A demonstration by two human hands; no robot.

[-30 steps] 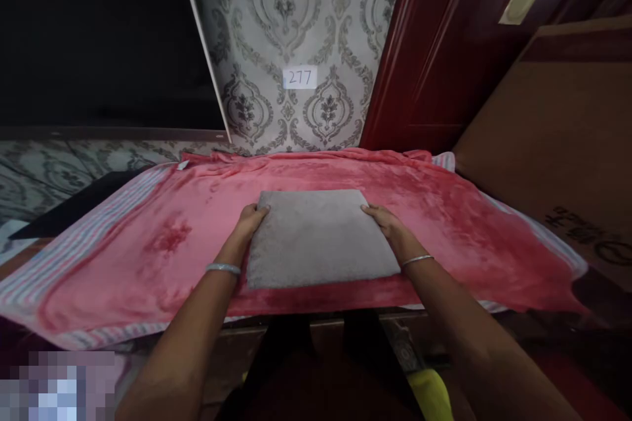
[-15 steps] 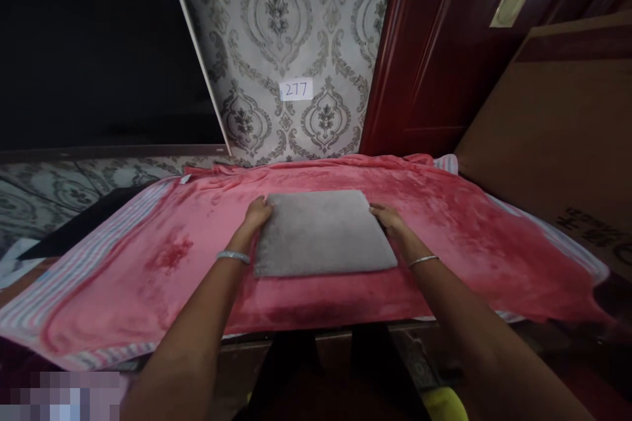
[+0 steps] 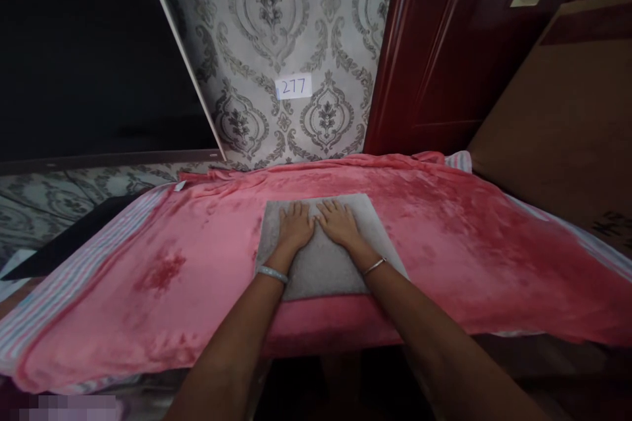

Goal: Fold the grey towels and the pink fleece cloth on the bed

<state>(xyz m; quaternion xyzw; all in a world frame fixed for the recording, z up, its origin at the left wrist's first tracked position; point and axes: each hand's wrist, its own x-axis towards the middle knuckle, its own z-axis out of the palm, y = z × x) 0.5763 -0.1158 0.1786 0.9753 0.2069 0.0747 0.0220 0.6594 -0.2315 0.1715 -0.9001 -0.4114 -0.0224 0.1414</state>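
Note:
A grey, soft-looking folded cloth [image 3: 326,273] lies flat as a rough rectangle on a pink blanket [image 3: 212,263]. My left hand [image 3: 296,225] rests palm down on the cloth's far half, fingers spread and pointing away from me. Close beside it, my right hand [image 3: 340,222] lies flat on the same cloth, its fingers also apart. The thumbs are almost touching. Neither hand grips anything. My forearms cover parts of the cloth's near corners.
A large dark screen [image 3: 89,52] stands at the back left. Behind the blanket is a patterned wall with a paper marked 277 [image 3: 293,86]. A dark red door panel [image 3: 424,46] and a cardboard box [image 3: 563,118] bound the right. Striped blanket edging [image 3: 93,250] shows at left.
Both hands have moved from the cloth's left and right edges inward onto its top, and now lie flat side by side. The camera view has shifted slightly.

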